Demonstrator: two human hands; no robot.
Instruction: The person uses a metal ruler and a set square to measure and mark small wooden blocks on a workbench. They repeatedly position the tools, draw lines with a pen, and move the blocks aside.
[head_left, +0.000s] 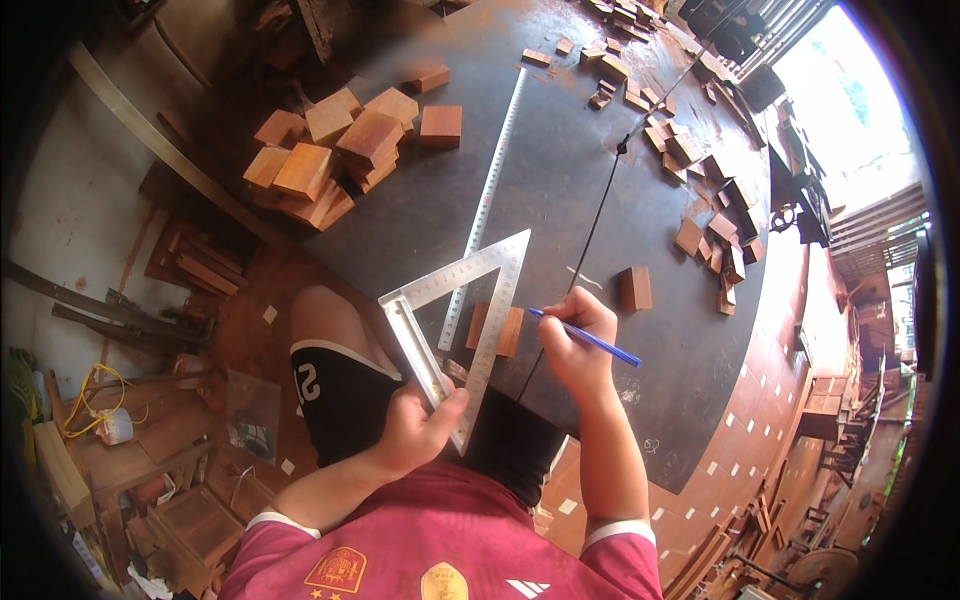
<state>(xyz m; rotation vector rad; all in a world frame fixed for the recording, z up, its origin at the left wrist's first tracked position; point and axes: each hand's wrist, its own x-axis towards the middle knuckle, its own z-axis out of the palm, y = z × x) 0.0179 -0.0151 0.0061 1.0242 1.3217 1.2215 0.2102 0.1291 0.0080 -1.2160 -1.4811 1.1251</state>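
Observation:
My left hand (421, 428) grips the thick edge of a silver triangular square (505, 285) with graduated edges. The square lies over a reddish-brown wood block (510, 332), part of which shows through and beside it. In my right hand (578, 330) is a blue pen (610, 347), its tip pointing left toward the block and the square's edge. A long steel ruler (492, 180) runs up the dark table, its near end passing under the square. Another wood block (634, 289) sits alone just right of my right hand.
A pile of wood blocks (372, 140) stands on the table's left side. Many smaller offcuts (690, 150) lie scattered along the far right. A dark cord or seam (606, 190) crosses the dark tabletop (560, 130). At lower left are a yellow cord (95, 390) and stacked timber.

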